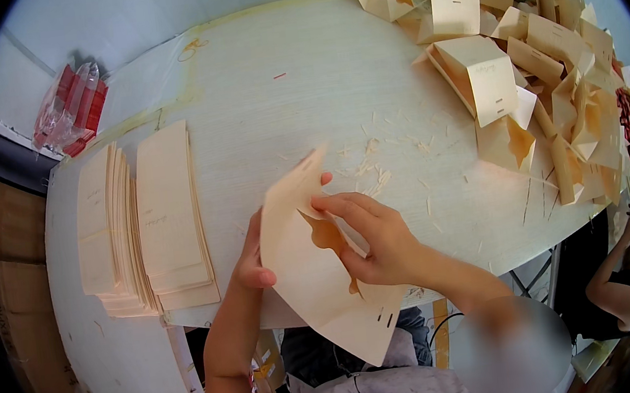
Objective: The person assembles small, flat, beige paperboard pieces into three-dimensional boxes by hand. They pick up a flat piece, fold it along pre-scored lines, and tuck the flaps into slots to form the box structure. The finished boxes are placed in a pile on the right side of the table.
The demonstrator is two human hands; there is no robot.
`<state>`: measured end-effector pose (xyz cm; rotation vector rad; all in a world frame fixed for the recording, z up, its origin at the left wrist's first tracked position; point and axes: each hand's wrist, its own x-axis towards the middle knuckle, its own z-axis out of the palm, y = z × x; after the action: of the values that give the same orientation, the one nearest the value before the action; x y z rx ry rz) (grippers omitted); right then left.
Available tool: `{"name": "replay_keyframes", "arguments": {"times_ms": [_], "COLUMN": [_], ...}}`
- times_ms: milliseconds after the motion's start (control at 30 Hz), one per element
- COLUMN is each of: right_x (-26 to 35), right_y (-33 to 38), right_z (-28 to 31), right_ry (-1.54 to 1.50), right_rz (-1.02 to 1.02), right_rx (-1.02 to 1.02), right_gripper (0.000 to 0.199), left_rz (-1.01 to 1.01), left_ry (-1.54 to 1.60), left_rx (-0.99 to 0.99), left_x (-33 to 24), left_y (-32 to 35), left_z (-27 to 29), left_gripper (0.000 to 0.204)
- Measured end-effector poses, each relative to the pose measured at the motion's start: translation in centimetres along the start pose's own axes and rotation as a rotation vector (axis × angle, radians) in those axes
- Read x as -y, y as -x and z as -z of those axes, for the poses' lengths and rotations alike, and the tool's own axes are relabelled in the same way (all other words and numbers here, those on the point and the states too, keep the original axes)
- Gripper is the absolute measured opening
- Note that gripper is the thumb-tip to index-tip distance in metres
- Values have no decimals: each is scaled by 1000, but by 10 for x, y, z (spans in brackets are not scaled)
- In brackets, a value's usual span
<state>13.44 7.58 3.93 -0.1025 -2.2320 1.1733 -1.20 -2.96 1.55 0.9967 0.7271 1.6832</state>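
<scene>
A cream card sheet (289, 237) with slots at its ends and a wavy cut-out in the middle is held up, tilted, over the table's near edge. My left hand (249, 261) grips its left edge, thumb on the front and most fingers hidden behind. With the fingers of my right hand (377, 236) I pinch the card beside the cut-out; the thumb lies at the opening. Small pale paper scraps (373, 167) lie on the table just beyond my hands.
Two stacks of flat card sheets (171, 211) stand at the left. A heap of folded card pieces (491, 78) fills the far right. Red packs in clear plastic (71, 107) sit at the far left. A brown carton (27, 303) stands beside the table. Another person's arm (607, 273) shows at the right.
</scene>
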Motion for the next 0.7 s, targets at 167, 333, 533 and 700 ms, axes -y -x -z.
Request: {"name": "replay_keyframes", "arguments": {"times_ms": [167,333,533,700], "right_x": [-14,-12,-11,-3], "right_y": [5,2,2,4], "right_z": [1,5,-5,-4], "right_ry": [17,-62,-18,181], "right_rz": [-7,-96,-26,4], "right_rx": [37,65,-8,9], "right_gripper": [40,34,42,64], "left_rz": [12,133,-1,-253], "left_ry": [16,-9,101,19], "left_rx": [43,36,61,84], "left_x": [4,-2,16,-2], "left_y": [0,9,9,0], "left_z": [-7,-1,9,10], "left_gripper": [109,113,112,119]}}
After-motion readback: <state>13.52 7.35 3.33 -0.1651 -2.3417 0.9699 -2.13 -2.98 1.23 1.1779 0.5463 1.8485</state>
